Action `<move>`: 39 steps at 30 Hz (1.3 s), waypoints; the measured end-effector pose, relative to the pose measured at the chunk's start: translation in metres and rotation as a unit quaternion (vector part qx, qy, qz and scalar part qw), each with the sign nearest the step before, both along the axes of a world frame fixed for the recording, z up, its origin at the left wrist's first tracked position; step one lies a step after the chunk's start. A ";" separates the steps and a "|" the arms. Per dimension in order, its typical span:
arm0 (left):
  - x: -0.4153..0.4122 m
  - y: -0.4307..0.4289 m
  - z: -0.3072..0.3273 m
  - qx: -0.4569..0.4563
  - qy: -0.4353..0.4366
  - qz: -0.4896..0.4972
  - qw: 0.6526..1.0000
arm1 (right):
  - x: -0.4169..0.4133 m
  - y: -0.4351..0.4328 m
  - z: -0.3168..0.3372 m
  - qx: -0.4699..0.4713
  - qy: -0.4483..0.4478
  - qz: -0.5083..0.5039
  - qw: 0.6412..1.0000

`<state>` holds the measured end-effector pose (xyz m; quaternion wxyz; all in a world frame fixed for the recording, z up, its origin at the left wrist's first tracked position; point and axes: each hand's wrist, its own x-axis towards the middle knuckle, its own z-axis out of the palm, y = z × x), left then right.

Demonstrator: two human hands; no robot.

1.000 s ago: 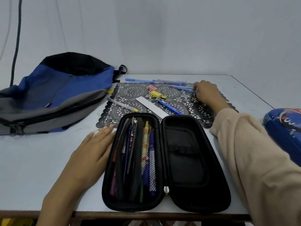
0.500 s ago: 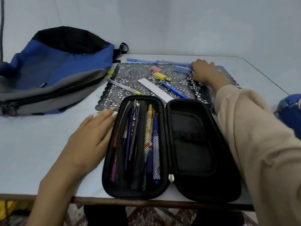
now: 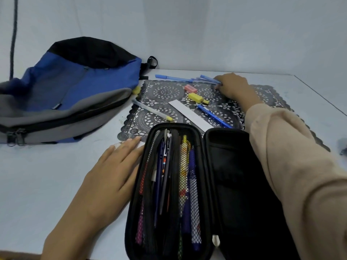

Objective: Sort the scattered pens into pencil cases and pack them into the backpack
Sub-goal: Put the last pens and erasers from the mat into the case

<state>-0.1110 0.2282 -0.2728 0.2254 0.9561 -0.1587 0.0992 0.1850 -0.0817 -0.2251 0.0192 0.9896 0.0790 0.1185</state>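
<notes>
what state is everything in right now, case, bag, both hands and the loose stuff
pencil case, open flat, left half full of pens
backpack, lying on its side, zip looks shut
left hand, flat on the table beside the case, fingers straight
right hand, fingers curled on the blue pens
white pen, loose on the mat
yellow highlighter, loose on the mat

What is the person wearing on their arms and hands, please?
The right arm has a long, loose, textured beige sleeve reaching the wrist; the right hand is bare. The left hand and forearm are bare: no sleeve, glove, ring or watch shows.
</notes>
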 end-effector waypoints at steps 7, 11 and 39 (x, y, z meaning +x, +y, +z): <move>-0.002 -0.001 0.000 0.001 -0.004 -0.001 1.000 | -0.002 -0.003 -0.002 0.021 -0.013 -0.004 1.000; -0.002 -0.002 0.002 0.001 -0.003 0.003 1.000 | -0.003 -0.001 0.001 0.017 0.022 0.012 1.000; -0.004 -0.005 0.005 0.022 0.022 0.018 0.999 | 0.000 -0.010 -0.004 -0.017 -0.017 -0.068 0.997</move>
